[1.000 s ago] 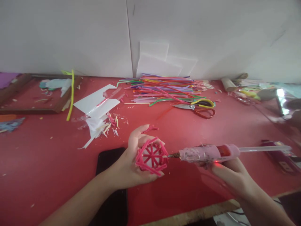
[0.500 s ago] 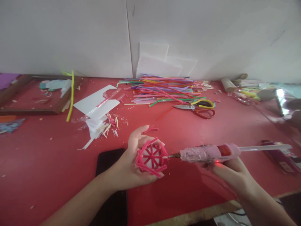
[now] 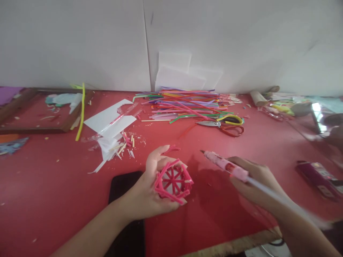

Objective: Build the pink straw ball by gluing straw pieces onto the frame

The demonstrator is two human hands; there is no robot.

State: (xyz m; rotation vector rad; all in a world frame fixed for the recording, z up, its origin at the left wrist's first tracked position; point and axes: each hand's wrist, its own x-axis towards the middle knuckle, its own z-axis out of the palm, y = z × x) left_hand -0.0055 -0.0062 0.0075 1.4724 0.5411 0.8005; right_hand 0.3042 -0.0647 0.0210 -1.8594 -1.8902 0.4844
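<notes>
A small round basket of pink pipe cleaners [image 3: 174,181], with spokes crossing over a white base, is gripped by my left hand [image 3: 150,185], fingers curled round its side. A loose pink piece [image 3: 173,148] lies just beyond my fingertips. My right hand [image 3: 254,178] is wrapped round a pink hot glue gun [image 3: 225,163], whose tip points up and left, apart from the basket. A clear glue stick [image 3: 284,201] sticks out of its back end, blurred.
Scissors [image 3: 222,124] lie in front of a heap of coloured pipe cleaners [image 3: 184,103]. White paper [image 3: 112,117] and cut scraps [image 3: 125,142] are at left. A black phone [image 3: 125,228] lies under my left arm. A purple device [image 3: 318,178] is at right.
My right hand has drawn the glue gun away from the basket's edge and turned it, tip up and left. My left hand and the basket stay nearly in place.
</notes>
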